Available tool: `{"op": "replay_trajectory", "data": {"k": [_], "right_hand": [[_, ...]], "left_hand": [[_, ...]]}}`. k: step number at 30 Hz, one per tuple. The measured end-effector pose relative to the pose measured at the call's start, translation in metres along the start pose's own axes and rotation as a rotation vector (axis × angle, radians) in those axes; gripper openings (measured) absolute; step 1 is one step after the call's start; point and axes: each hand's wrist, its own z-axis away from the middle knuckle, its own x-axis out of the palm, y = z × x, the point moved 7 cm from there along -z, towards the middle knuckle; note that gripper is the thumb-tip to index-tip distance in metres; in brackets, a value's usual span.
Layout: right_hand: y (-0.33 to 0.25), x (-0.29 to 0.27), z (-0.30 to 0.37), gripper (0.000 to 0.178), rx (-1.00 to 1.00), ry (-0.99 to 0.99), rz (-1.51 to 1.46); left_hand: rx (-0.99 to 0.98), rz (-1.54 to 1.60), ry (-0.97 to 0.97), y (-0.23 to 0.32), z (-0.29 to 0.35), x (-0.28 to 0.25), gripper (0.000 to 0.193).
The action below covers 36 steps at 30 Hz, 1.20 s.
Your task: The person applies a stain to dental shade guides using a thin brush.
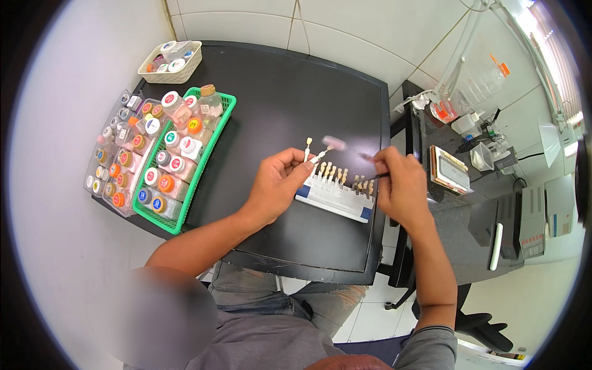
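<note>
Between the thumb and fingers of my left hand [277, 185] are pinched two tooth-shade tabs, one shade tab [308, 147] upright and the other [322, 154] tilted right. A blurred pinkish-white piece [333, 143] appears at the tilted tab's tip; what it is I cannot make out. My right hand [399, 185] is closed around a slim dark-handled tool [378, 176], its tip smeared by motion and directed at the tabs. Below both hands lies a tooth shade guide [333, 200], a white holder with blue ends and a row of tooth-coloured tabs.
A green basket [213, 145] full of capped jars and a clear tray [126, 209] with several small bottles stand left on the black table [271, 92]. A cream basket [194, 61] sits at the back left. On the right, a dark counter [431, 240] carries another tab set [449, 166].
</note>
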Motion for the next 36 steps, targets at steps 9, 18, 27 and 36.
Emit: {"op": "replay_trajectory", "data": {"k": [9,18,27,36], "right_hand": [[0.006,-0.003,-0.001,0.025,0.035,0.017,-0.072],[-0.005,-0.001,0.001,0.036,0.016,0.000,-0.111],[0.001,-0.004,-0.001,0.020,0.059,-0.062,-0.188],[0.004,-0.005,-0.003,0.012,0.046,0.003,-0.159]], "left_hand": [[-0.024,-0.030,-0.041,-0.003,0.001,0.004,0.016],[-0.027,-0.138,-0.107,-0.011,0.004,0.004,0.016],[0.034,-0.093,-0.092,-0.002,0.004,0.004,0.016],[0.049,-0.042,-0.057,0.005,0.003,0.002,0.017]]}}
